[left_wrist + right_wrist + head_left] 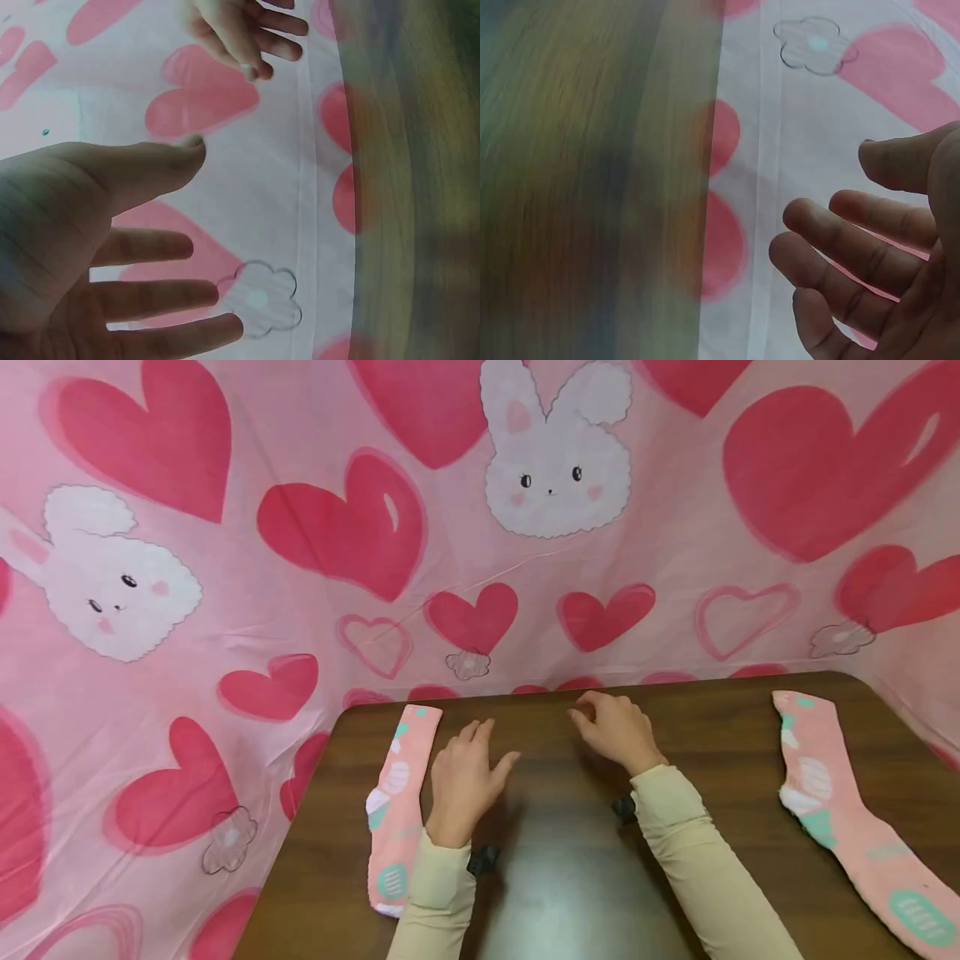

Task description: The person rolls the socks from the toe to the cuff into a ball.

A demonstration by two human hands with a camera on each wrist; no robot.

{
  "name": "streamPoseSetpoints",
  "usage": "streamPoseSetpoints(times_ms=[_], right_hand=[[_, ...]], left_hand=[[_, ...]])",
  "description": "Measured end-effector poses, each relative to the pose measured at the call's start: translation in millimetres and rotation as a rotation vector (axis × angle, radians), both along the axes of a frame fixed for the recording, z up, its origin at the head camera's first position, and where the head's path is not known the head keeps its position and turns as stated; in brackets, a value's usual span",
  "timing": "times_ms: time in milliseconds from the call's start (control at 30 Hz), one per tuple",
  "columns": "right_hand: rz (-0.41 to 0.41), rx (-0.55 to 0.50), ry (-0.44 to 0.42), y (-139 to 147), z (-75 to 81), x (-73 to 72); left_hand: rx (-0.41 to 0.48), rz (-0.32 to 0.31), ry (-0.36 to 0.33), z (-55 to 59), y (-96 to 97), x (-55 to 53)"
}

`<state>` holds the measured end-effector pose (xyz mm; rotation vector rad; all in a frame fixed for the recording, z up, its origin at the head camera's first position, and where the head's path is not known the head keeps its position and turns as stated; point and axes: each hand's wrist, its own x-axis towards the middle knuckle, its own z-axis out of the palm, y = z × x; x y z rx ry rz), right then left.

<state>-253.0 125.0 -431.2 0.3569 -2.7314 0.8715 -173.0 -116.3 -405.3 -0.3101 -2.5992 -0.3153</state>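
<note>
In the head view my left hand (pixel 465 783) is held above the table, just right of a pink sock (pixel 405 810) with white and mint patches. Its fingers are spread and nothing is in them, as the left wrist view also shows. My right hand (pixel 617 727) hovers near the table's far edge, its fingers loosely bent and holding nothing. A second pink sock (pixel 821 768) of the same pattern lies flat at the right, well apart from that hand, its toe end reaching toward the near right corner.
The dark wooden table (pixel 555 860) has rounded far corners. A pink cloth (pixel 450 552) printed with hearts and rabbits hangs behind it and down its left side. Dark wrist-worn devices (pixel 483 860) show at both cuffs.
</note>
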Motion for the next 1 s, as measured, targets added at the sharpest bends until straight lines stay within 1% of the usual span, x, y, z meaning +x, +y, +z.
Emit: streamPoseSetpoints(times_ms=[100,167,233,367,500,633,767,867,1000], right_hand=[[0.025,-0.012,-0.046,-14.9,-1.9,-8.1],[0.042,-0.019,-0.072,-24.9,-3.4,-12.5],[0.058,-0.027,-0.095,-35.2,-4.8,-16.7],[0.079,-0.050,-0.127,-56.2,-6.7,-23.6],[0.096,-0.072,-0.167,-76.0,-10.5,-30.1],[0.108,-0.088,-0.197,-94.1,-15.2,-36.9],[0.115,-0.117,-0.201,-113.9,-16.6,-42.9],[0.113,-0.140,-0.212,-129.5,-16.7,-47.4],[0.114,-0.149,-0.227,-151.8,-16.4,-54.7]], left_hand=[[0.102,0.028,0.008,-0.3,-10.2,8.0],[0.161,0.049,-0.006,-1.1,-16.4,12.6],[0.212,0.076,-0.036,-2.3,-22.7,17.3],[0.274,0.144,-0.098,-6.8,-36.2,25.4],[0.300,0.185,-0.133,-13.6,-49.3,31.0],[0.314,0.213,-0.147,-18.2,-61.0,36.8],[0.323,0.271,-0.168,-21.2,-72.9,45.1],[0.332,0.317,-0.202,-23.1,-80.5,51.2],[0.359,0.359,-0.227,-24.7,-91.4,59.6]])
